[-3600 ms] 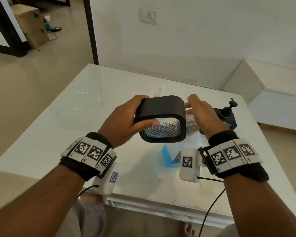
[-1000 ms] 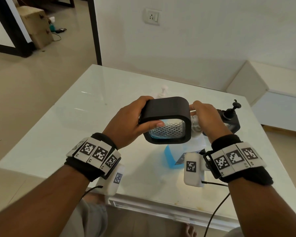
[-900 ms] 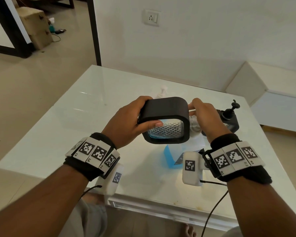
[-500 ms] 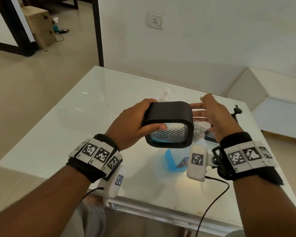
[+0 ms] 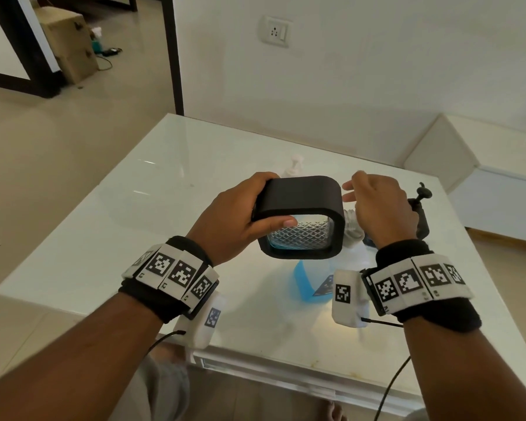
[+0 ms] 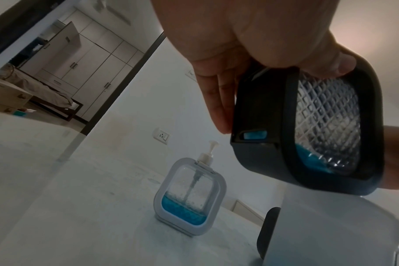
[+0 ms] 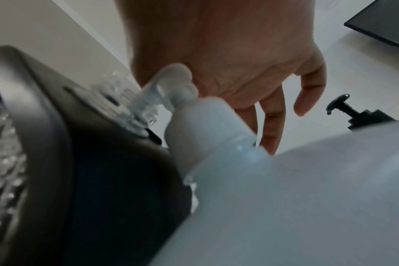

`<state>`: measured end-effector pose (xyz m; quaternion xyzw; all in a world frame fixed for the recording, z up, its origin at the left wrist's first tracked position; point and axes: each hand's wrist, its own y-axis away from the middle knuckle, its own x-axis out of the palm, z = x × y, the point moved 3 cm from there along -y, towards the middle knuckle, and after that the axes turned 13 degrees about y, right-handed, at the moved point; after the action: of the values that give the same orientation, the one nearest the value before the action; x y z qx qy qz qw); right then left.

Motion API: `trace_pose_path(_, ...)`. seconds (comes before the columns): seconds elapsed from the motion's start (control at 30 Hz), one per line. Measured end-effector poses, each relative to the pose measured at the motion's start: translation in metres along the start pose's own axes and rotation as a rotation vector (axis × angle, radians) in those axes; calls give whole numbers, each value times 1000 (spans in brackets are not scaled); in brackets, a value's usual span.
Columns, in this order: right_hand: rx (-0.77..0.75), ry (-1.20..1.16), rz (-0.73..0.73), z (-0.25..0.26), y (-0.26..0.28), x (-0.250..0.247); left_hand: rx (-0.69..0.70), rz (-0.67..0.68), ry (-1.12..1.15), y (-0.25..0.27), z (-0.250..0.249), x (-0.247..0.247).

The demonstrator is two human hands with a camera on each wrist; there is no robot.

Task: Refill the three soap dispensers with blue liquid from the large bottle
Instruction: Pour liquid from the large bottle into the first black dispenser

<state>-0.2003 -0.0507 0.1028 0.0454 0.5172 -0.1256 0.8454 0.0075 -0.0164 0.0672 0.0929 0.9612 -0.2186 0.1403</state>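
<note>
My left hand [image 5: 271, 202] grips a black-framed dispenser [image 5: 301, 217] with a clear diamond-patterned body, held on its side above the table. A little blue liquid lies in its low corner [image 6: 307, 158]. Its clear neck [image 7: 137, 104] sits against the white pump head [image 7: 171, 84] of the large bottle [image 5: 310, 281], which stands below with blue liquid in it. My right hand [image 5: 356, 189] hovers just above that pump head [image 5: 354, 226], fingers straight and holding nothing. A white-framed dispenser [image 6: 189, 198] with a low blue level stands behind. A second black dispenser [image 5: 419, 214] stands at the right.
The white glass table [image 5: 134, 223] has bare surface to the left and front. A wall with a socket [image 5: 275, 31] rises behind it. A low white bench [image 5: 483, 165] stands to the right. Cables hang from both wrist cameras near the front edge.
My right hand has come off the large bottle's pump head, lifted slightly and spread open. My left hand still holds the black dispenser in the same place.
</note>
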Motion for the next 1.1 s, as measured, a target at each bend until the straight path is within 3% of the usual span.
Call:
trace_pose_path(0.23, -21, -94, 33, 0, -3, -2, -11, -6, -2, 2, 0, 0)
trace_pose_path(0.7, -60, 6, 38, -2, -7, 5, 5, -12, 1, 1, 0, 0)
trace_pose_path(1.1, -59, -78, 58, 0, -9, 3, -2, -10, -1, 1, 2, 0)
